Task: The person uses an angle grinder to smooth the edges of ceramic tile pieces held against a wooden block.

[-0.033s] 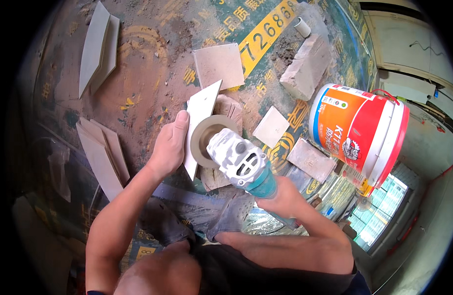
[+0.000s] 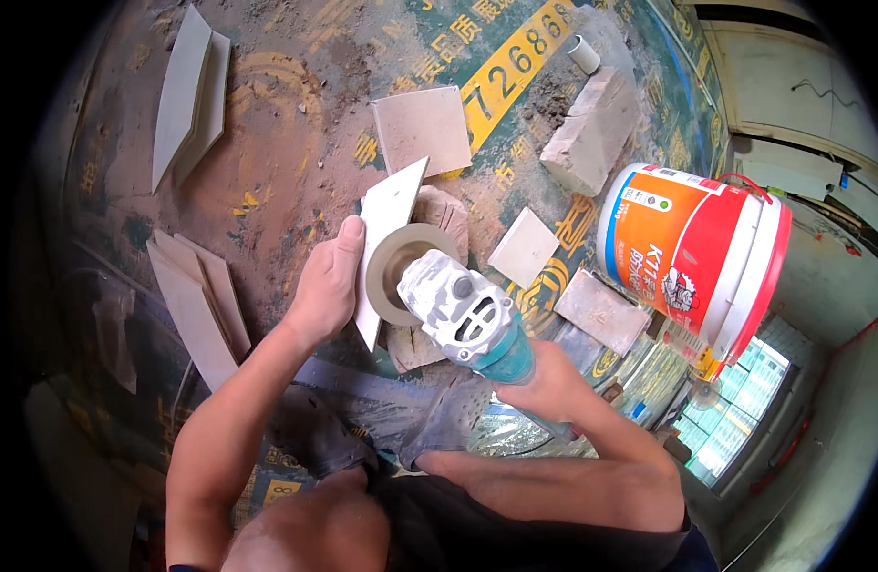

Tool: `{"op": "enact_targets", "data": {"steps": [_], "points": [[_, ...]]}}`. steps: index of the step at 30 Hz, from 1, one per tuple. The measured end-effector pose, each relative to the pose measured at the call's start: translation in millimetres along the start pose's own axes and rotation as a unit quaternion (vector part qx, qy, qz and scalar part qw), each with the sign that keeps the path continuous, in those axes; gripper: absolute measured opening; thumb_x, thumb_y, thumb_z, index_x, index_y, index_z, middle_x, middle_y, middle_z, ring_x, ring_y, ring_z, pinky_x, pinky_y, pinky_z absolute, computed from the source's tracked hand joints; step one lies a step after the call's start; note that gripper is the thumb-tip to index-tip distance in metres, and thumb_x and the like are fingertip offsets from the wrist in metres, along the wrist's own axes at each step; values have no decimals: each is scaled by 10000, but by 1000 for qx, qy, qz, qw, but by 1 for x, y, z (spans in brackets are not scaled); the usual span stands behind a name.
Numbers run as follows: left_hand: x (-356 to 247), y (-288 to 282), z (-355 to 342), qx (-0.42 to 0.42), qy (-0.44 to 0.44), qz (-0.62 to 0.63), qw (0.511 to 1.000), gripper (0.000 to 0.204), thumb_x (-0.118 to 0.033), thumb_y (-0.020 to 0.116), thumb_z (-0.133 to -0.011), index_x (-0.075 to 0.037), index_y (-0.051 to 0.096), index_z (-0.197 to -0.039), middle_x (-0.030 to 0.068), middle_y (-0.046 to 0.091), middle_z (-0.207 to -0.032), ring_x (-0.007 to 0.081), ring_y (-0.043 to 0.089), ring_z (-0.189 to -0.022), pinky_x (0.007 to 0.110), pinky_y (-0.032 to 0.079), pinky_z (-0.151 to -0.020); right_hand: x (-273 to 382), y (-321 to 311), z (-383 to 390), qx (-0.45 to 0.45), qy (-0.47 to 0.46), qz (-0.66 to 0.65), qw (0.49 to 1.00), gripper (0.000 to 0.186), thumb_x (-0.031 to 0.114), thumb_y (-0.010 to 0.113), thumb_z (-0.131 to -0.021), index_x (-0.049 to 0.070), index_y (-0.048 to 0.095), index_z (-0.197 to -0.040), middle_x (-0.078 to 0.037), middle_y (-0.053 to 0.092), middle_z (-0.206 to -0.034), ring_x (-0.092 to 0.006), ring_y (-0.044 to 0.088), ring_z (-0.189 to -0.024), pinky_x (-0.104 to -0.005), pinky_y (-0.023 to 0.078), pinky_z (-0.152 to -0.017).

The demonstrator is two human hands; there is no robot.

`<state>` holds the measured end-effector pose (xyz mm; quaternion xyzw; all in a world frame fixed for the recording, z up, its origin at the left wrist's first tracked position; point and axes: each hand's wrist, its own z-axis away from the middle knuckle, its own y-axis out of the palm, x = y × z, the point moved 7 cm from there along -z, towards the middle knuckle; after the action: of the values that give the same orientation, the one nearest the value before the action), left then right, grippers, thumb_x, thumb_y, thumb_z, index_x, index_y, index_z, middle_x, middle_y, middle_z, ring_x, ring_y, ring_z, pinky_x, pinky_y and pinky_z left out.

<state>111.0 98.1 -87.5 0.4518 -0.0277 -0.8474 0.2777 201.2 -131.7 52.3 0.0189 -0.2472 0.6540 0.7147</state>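
My left hand [image 2: 328, 282] is closed on the left edge of a white tile [image 2: 389, 202], thumb on top, holding it tilted on its side. My right hand [image 2: 542, 383] wraps round the teal body of an angle grinder [image 2: 469, 319] with a dusty white head. Its round disc [image 2: 385, 275] lies against or very close to the tile's right edge; exact contact cannot be made out. Beneath the tile and grinder sits a dusty block [image 2: 444, 214], partly hidden by them.
Tile stacks stand at left, upper [image 2: 183, 100] and lower [image 2: 193, 300]. Ahead lie a square tile [image 2: 422, 129] and a rough block [image 2: 594, 129]. Right are a small offcut [image 2: 523, 248], a brick-like piece [image 2: 603, 312] and an orange-red bucket [image 2: 682, 248]. Dust covers the green floor sheet [image 2: 267, 124].
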Motion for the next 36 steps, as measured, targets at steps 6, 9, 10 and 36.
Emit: {"op": "enact_targets", "data": {"steps": [6, 9, 10, 36], "points": [[-3, -2, -2, 11, -4, -32, 999, 678, -547, 299, -1093, -12, 696, -970, 5, 629, -782, 84, 517, -685, 269, 427, -657, 3, -19, -21, -7, 16, -28, 999, 390, 208, 753, -749, 1, 676, -1070, -115, 713, -911, -193, 669, -859, -367, 530, -822], [-7, -3, -2, 6, -3, -56, 998, 691, -541, 291, -1095, 9, 677, -931, 21, 625, -776, 100, 525, -706, 288, 441, -687, 1, -25, -25, -22, -7, -74, 997, 351, 214, 755, -766, 14, 668, -1041, -60, 691, -904, -136, 627, -844, -340, 519, -794], [-6, -5, -1, 4, -3, -72, 997, 702, -534, 286, -1098, 28, 663, -912, 37, 624, -776, 116, 530, -724, 307, 455, -716, 3, -24, -23, -14, 6, -72, 997, 357, 217, 755, -767, 16, 667, -1048, -56, 689, -911, -139, 627, -849, -339, 518, -797], [12, 11, 58, -22, -20, -93, 995, 261, -207, 676, -963, 1, 537, -1038, 115, 631, -758, 164, 601, -693, 329, 494, -667, -47, 3, 44, -75, 30, -210, 974, 342, 228, 765, -788, 2, 686, -1033, -56, 708, -898, -141, 637, -830, -357, 523, -791]]}}
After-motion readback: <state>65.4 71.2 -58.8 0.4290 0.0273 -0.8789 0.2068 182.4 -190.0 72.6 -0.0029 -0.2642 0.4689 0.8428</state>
